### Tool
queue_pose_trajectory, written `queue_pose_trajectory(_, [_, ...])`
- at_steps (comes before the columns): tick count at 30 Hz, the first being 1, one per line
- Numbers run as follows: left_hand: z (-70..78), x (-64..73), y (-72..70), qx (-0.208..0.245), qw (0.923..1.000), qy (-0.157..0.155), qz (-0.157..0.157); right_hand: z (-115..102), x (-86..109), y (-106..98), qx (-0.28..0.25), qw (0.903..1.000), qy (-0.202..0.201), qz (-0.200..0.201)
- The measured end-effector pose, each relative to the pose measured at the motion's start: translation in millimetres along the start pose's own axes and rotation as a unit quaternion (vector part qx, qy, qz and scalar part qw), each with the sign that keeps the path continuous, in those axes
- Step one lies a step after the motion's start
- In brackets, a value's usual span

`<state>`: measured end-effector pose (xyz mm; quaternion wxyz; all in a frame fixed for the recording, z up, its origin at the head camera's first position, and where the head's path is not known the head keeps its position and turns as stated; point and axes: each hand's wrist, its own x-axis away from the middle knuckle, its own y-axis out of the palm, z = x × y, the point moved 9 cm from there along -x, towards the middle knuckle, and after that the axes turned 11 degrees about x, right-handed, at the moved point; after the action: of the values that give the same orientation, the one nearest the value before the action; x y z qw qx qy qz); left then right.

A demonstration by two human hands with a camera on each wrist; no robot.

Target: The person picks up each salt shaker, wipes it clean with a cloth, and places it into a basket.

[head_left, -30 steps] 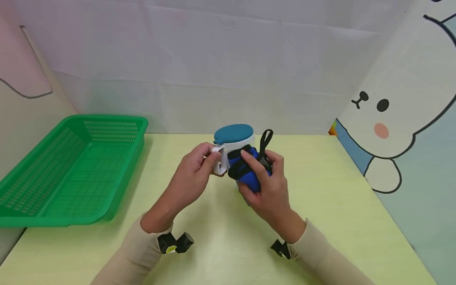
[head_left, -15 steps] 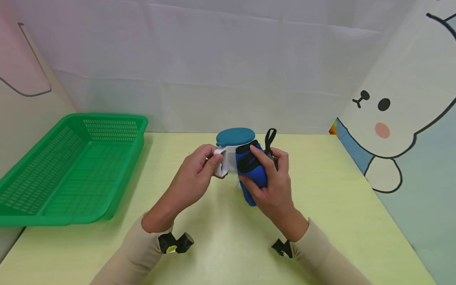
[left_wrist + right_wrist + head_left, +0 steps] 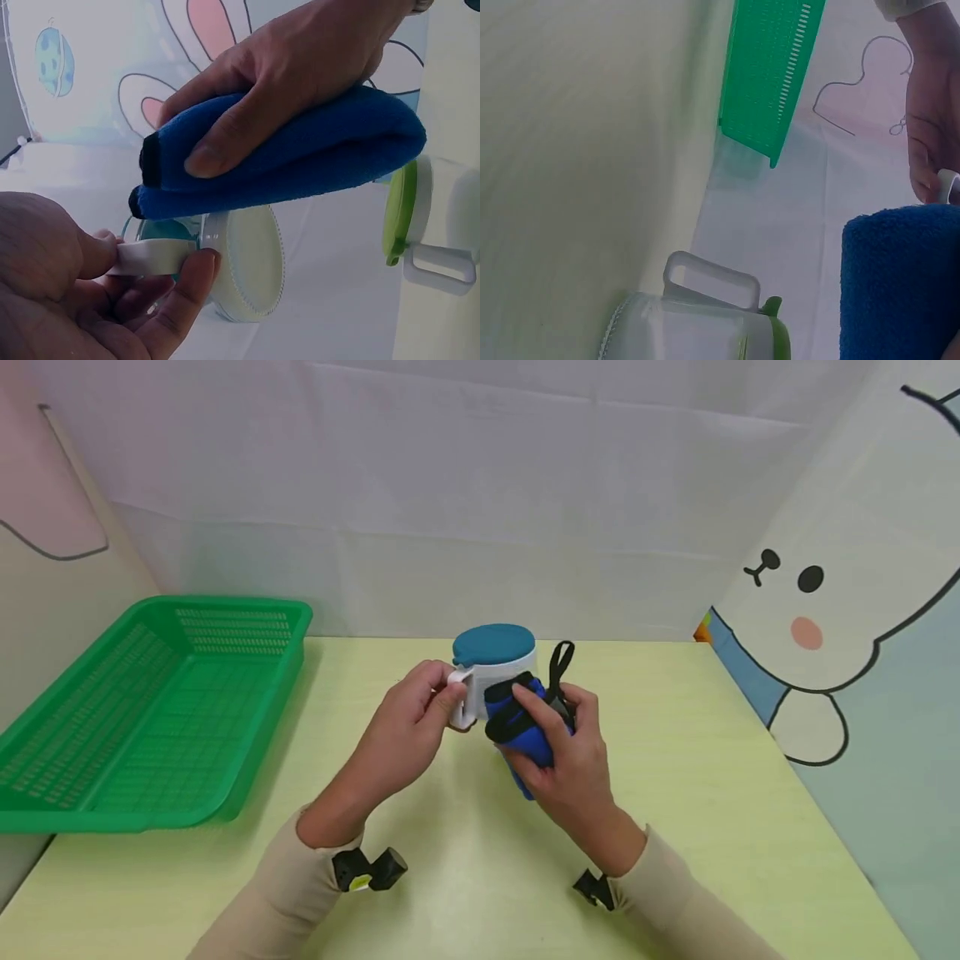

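My left hand [image 3: 405,727] pinches the white handle [image 3: 462,697] of a lidded jar between thumb and fingers. The jar [image 3: 495,677] has a white body and a teal lid [image 3: 493,645], and is raised off the table, with its round base turned into the left wrist view. A folded blue towel [image 3: 300,165] with black edging and a black hanging loop [image 3: 561,660] is gripped in my right hand [image 3: 573,760]. From the head, the towel overlaps the jar's right front and hides part of it. In the left wrist view, the towel lies close over the jar and handle.
A second jar, clear with a green lid [image 3: 401,206] and a side handle [image 3: 712,281], stands on the table in both wrist views. To the left sits a green plastic basket [image 3: 255,743]. A pale wall sheet [image 3: 420,568] rises behind the yellow tabletop [image 3: 675,760].
The towel shifted right along the jar's side, then came back left. The jar dipped slightly and rose again. My left hand kept its pinch on the handle.
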<state>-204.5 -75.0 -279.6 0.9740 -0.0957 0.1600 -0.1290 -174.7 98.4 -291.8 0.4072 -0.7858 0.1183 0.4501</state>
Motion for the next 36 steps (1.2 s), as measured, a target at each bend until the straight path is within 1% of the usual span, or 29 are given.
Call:
queue_pose_trajectory(2, [-0.4,-0.7,1.4,-0.011,0.9999,0.004,-0.008,3.9,-0.1,-1.0,-0.009,0.9999,0.009,0.001])
queue_pose_trajectory(5, [-3.7,-0.5,8.9,-0.026,0.9992,0.006,-0.029,8.9,-10.1,-4.9,-0.021,0.9993,0.031,0.006])
queue_pose_trajectory(8, [-4.9,0.1,13.0,-0.036,0.9987,0.007,-0.037,5.7,-14.4,-5.8,-0.017,0.9994,0.029,0.002])
queue_pose_trajectory(11, [-4.1,0.1,9.4,-0.029,0.9992,0.007,-0.028,-1.0,-5.6,-2.6,-0.011,0.9999,0.011,-0.003])
queue_pose_trajectory(13, [-3.5,-0.1,6.3,-0.02,0.9994,0.007,-0.028,-1.3,0.5,-2.0,-0.014,0.9999,0.005,0.002])
queue_pose_trajectory(14, [-3.6,-0.2,5.2,-0.013,0.9994,0.007,-0.032,1.2,1.9,-2.1,-0.023,0.9997,0.01,0.004])
queue_pose_trajectory(16, [-3.7,0.0,4.0,0.002,0.9989,0.009,-0.046,10.5,0.0,-3.8,-0.06,0.9977,0.033,0.006])
queue_pose_trajectory(18, [-3.5,1.3,4.1,0.025,0.9974,0.016,-0.066,22.7,-7.4,-5.9,-0.125,0.9899,0.068,0.001])
queue_pose_trajectory(21, [-3.0,3.9,5.5,0.066,0.9931,0.027,-0.093,39.3,-19.4,-6.7,-0.225,0.9658,0.128,-0.019])
queue_pose_trajectory(22, [-2.9,4.7,6.3,0.079,0.9914,0.029,-0.1,41.6,-22.2,-7.2,-0.246,0.9586,0.141,-0.024])
queue_pose_trajectory(23, [-3.8,5.3,7.0,0.088,0.9903,0.029,-0.104,42.1,-24.1,-7.8,-0.26,0.9541,0.147,-0.028])
queue_pose_trajectory(24, [-4.8,5.5,7.8,0.093,0.9899,0.024,-0.104,40.9,-25.0,-8.5,-0.264,0.9529,0.147,-0.03])
queue_pose_trajectory(25, [-6.0,5.4,8.1,0.089,0.9908,0.02,-0.1,38.5,-25.0,-9.7,-0.259,0.9551,0.141,-0.028])
queue_pose_trajectory(27, [-9.3,4.9,6.9,0.065,0.9946,0.01,-0.081,30.7,-22.2,-11.9,-0.232,0.9652,0.118,-0.022])
queue_pose_trajectory(29, [-11.8,4.4,3.3,0.025,0.9984,0.005,-0.05,24.2,-17.5,-12.5,-0.204,0.9744,0.093,-0.013])
queue_pose_trajectory(31, [-13.4,4.6,-1.9,-0.007,0.9998,0.003,-0.018,23.2,-13.6,-11.5,-0.189,0.9785,0.081,-0.008])
queue_pose_trajectory(32, [-14.5,5.0,-4.5,-0.014,0.9999,0.002,-0.006,25.8,-12.1,-9.8,-0.192,0.9775,0.086,-0.012])
queue_pose_trajectory(34, [-16.3,6.5,-8.3,-0.01,0.9999,0.003,0.008,34.4,-11.3,-6.1,-0.214,0.9701,0.111,-0.025])
queue_pose_trajectory(36, [-18.8,8.5,-10.2,0.012,0.9999,0.0,0.007,42.8,-12.5,-3.3,-0.245,0.9577,0.144,-0.043])
